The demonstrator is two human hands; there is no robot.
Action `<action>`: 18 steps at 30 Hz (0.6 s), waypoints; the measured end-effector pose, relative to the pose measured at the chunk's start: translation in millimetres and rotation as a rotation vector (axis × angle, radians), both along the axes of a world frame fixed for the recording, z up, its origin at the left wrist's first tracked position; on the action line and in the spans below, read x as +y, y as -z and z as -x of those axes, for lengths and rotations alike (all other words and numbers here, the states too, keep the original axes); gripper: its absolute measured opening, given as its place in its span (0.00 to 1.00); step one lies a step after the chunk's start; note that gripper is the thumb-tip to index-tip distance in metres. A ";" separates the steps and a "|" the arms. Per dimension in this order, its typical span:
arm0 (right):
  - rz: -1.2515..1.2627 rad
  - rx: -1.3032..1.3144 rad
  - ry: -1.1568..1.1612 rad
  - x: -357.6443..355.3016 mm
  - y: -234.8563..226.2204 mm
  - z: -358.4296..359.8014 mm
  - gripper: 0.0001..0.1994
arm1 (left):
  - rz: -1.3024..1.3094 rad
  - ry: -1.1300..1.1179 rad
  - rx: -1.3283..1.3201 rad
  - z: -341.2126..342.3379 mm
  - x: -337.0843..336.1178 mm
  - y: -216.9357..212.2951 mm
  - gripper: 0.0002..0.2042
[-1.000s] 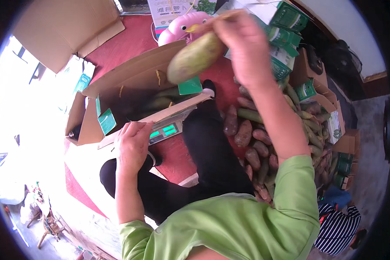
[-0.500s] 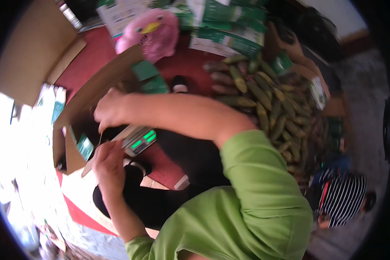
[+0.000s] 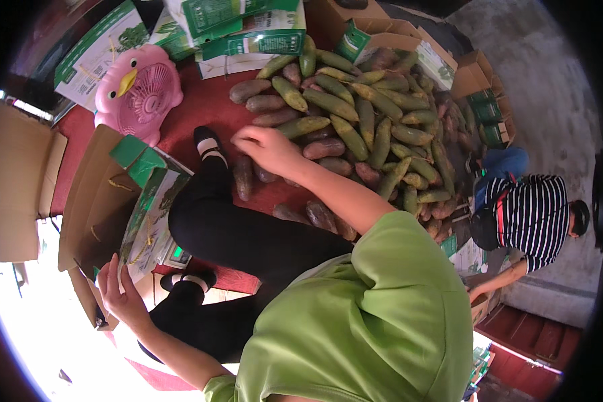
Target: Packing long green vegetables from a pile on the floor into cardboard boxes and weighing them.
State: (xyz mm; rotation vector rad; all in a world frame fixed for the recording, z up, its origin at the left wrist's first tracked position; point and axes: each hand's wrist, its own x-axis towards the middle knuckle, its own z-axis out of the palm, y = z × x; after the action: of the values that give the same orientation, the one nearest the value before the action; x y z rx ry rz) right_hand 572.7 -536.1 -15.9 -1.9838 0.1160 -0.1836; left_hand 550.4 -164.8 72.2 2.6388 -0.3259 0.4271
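Note:
My left hand (image 3: 124,298) is at the near edge of a printed green-and-white carton (image 3: 141,231), its fingers raised and apart. Whether its fingertips touch the carton I cannot tell. Yellow cord (image 3: 143,249) shows on the carton's side. A digital scale (image 3: 175,256) with a lit green display is partly hidden beside it. My right hand (image 3: 269,149) is above the near-left side of a heap of large green and brown cucumber-like vegetables (image 3: 375,130). Its fingers are loosely bent, a little blurred, with nothing visible in them.
A pink animal-shaped fan (image 3: 141,94) stands on the red floor covering at the far left. Flat printed cartons (image 3: 248,43) lie behind the heap. An open brown box (image 3: 90,201) is left of my legs. At right, a person in a striped shirt (image 3: 532,214) bends over boxes.
My right hand has left the carton area and crossed to the vegetable heap. My left hand stays by the carton, its fingers now apart. The view has shifted, showing more of the heap.

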 end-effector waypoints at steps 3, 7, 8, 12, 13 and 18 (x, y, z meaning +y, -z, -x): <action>0.152 0.183 0.106 -58.8 88.3 67.7 0.11 | 0.003 0.013 -0.033 -5.1 3.8 4.6 0.12; 0.230 0.522 0.265 -103.3 129.8 152.4 0.11 | -0.024 0.008 -0.076 -8.1 0.6 6.6 0.11; 0.267 0.542 0.332 -115.8 134.9 168.4 0.11 | -0.028 0.015 -0.073 -9.0 -0.1 6.2 0.11; 0.484 0.469 0.615 -175.8 143.1 211.1 0.11 | -0.011 -0.007 -0.069 -16.0 -3.8 11.1 0.10; 0.343 0.478 0.696 -197.2 151.4 219.9 0.10 | 0.006 -0.013 -0.081 -16.7 -3.2 12.3 0.10; 0.512 0.607 0.984 -268.4 140.7 256.7 0.11 | -0.036 -0.024 -0.164 -19.1 -6.0 13.3 0.09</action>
State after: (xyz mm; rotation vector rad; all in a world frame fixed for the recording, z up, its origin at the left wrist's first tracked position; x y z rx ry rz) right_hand 315.9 -804.5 -156.6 -2.2593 1.5731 -0.2429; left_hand 569.5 -170.8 58.8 2.6503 -0.3566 0.6533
